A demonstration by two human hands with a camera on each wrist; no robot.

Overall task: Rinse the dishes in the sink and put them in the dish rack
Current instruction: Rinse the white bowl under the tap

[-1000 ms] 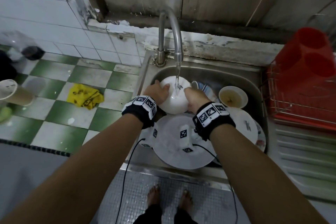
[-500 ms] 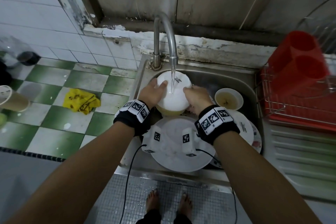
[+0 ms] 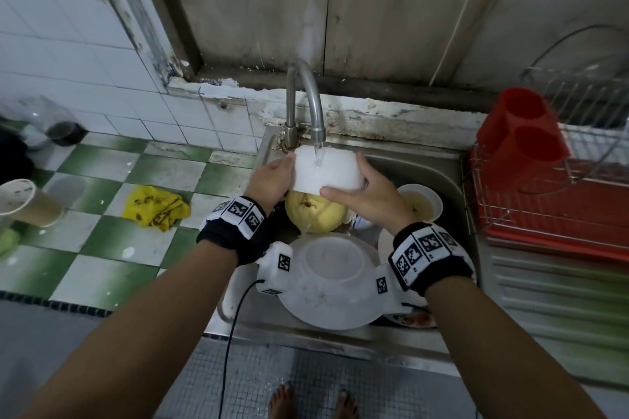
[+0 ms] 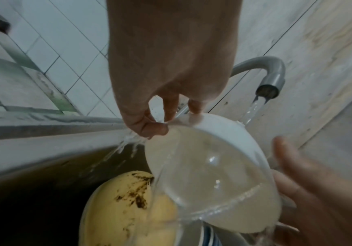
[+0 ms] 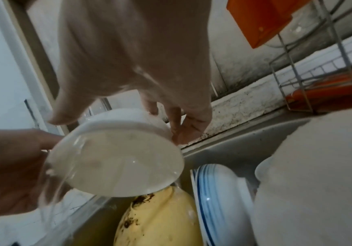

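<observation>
I hold a white bowl (image 3: 326, 171) on its side right under the running tap (image 3: 308, 105), above the steel sink (image 3: 340, 338). My left hand (image 3: 277, 178) pinches its rim between thumb and fingers (image 4: 171, 108). My right hand (image 3: 366, 192) grips the other side, thumb over the foot of the bowl (image 5: 116, 164). Water runs down the outside and spills from the bowl (image 4: 210, 176) into the sink. A wire dish rack (image 3: 548, 211) on a red tray stands to the right of the sink.
Below the held bowl lies a stained yellow bowl (image 3: 313, 216), with a large white dish (image 3: 328, 282), blue-striped plates (image 5: 213, 199) and a small bowl of yellowish liquid (image 3: 420, 202) around it. A red cutlery holder (image 3: 524, 141) sits in the rack. A yellow rag (image 3: 155, 209) and paper cup (image 3: 23, 202) lie on the left counter.
Both hands have raised the white bowl up to the spout and tipped it onto its side. The yellow bowl beneath it has come into view.
</observation>
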